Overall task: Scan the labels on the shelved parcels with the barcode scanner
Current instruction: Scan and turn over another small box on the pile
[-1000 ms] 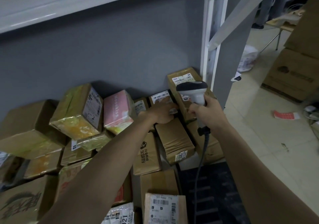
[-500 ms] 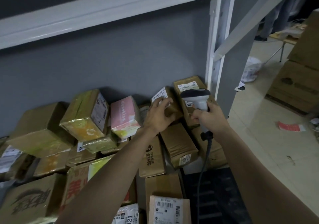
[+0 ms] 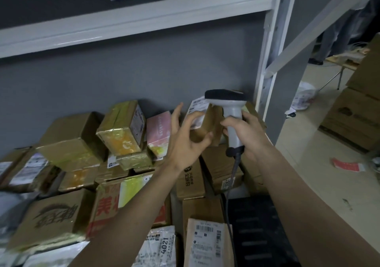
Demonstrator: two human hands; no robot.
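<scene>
Many taped cardboard parcels [image 3: 67, 143] with white labels lie piled on the bottom shelf against a grey wall. My left hand [image 3: 185, 141] holds a small brown parcel [image 3: 207, 124] lifted above the pile, thumb under it and fingers on its white label [image 3: 197, 105]. My right hand [image 3: 249, 136] grips the handle of a grey barcode scanner [image 3: 230, 106]. The scanner's dark head sits just right of and above the held parcel, with its cable [image 3: 231, 184] hanging down. Part of the label is hidden by my fingers.
A white shelf beam [image 3: 144, 22] runs overhead and a white upright post [image 3: 267, 65] stands just right of the scanner. A black mat [image 3: 261, 231] lies below. Large cartons [image 3: 353, 122] and a red slip [image 3: 347, 165] sit on the tiled floor at right.
My left hand picked the small parcel off the pile and raised it, turning its label up. The right hand lifted the scanner alongside it. The view tilted upward.
</scene>
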